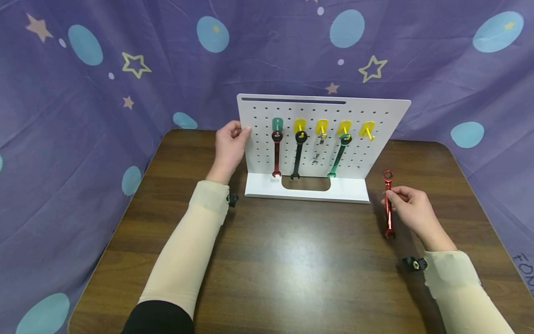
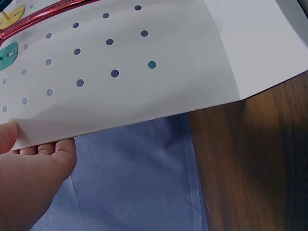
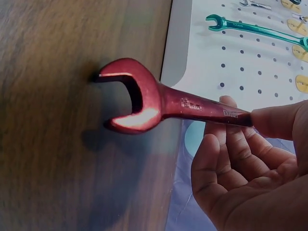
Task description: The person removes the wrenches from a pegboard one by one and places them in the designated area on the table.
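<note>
A white pegboard stand (image 1: 308,189) stands on the table. My left hand (image 1: 229,147) grips its left edge, thumb on the front face and fingers behind, as the left wrist view shows. Between thumb and fingers my right hand (image 1: 413,211) pinches a red combination wrench (image 1: 388,208), to the right of the board. The wrench's ring end points away and its open end (image 3: 132,96) towards me. On the board hang a dark red wrench (image 1: 277,155), a black wrench (image 1: 298,155), a small silver wrench (image 1: 319,148) and a green wrench (image 1: 339,157). The rightmost yellow hook (image 1: 367,130) holds nothing.
A brown wooden table (image 1: 292,260) lies under the stand and both hands. Behind and beside it hangs a purple curtain (image 1: 283,51) with stars and blue ovals. The stand's base has a rectangular cutout at its middle. A green hook (image 1: 277,123) bears the leftmost wrench.
</note>
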A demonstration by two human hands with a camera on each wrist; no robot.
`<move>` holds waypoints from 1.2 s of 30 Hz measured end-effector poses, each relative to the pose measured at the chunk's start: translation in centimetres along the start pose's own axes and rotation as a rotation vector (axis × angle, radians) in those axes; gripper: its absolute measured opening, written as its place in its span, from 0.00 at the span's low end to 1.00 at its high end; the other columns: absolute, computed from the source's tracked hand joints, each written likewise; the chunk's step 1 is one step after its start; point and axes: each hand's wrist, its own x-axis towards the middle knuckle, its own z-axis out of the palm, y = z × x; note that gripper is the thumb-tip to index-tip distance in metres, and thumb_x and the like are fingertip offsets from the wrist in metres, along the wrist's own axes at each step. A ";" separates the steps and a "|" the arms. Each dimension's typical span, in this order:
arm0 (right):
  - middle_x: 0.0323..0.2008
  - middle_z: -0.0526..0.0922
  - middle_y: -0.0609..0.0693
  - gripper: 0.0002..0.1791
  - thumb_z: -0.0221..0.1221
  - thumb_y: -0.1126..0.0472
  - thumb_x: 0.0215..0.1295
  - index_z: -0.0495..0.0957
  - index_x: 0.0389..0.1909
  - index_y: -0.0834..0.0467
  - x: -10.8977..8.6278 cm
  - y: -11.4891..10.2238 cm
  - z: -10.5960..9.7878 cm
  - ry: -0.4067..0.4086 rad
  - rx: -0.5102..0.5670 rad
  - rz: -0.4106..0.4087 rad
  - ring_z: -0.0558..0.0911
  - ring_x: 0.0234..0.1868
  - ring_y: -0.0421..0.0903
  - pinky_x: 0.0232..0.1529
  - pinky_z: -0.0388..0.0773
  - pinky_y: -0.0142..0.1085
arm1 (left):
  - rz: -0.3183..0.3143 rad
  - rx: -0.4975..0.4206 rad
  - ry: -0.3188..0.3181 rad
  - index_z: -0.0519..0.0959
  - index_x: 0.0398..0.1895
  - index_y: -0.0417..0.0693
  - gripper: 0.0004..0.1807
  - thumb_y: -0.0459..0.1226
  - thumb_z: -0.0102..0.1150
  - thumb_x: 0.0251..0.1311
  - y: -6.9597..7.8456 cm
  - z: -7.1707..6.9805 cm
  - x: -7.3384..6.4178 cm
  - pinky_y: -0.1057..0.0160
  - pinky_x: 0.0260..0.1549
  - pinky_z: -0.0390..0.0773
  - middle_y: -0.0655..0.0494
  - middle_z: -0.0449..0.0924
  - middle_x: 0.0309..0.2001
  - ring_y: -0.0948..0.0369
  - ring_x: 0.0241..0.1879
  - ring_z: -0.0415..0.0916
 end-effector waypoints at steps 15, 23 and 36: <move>0.39 0.87 0.60 0.21 0.53 0.53 0.80 0.81 0.48 0.69 0.0 0.8 0.0 -0.054 -0.091 0.092 0.82 0.35 0.45 0.32 0.77 0.30 | -0.011 -0.014 0.007 0.80 0.41 0.26 0.06 0.25 0.59 0.69 0.5 0.2 -0.2 0.67 0.30 0.70 0.29 0.82 0.40 0.57 0.33 0.73; 0.33 0.84 0.57 0.21 0.55 0.52 0.78 0.81 0.47 0.69 0.0 0.8 0.1 -0.060 -0.119 0.115 0.77 0.32 0.46 0.28 0.75 0.35 | -0.023 0.003 0.000 0.79 0.41 0.24 0.06 0.24 0.59 0.68 4.0 0.0 -1.8 0.67 0.31 0.71 0.29 0.81 0.39 0.57 0.33 0.74; 0.38 0.85 0.60 0.23 0.57 0.51 0.77 0.81 0.48 0.70 0.1 1.1 0.4 -0.087 -0.179 0.173 0.80 0.39 0.53 0.34 0.77 0.43 | -0.014 0.002 0.003 0.79 0.40 0.23 0.06 0.24 0.58 0.68 4.6 0.0 -2.2 0.68 0.31 0.71 0.26 0.81 0.40 0.52 0.34 0.75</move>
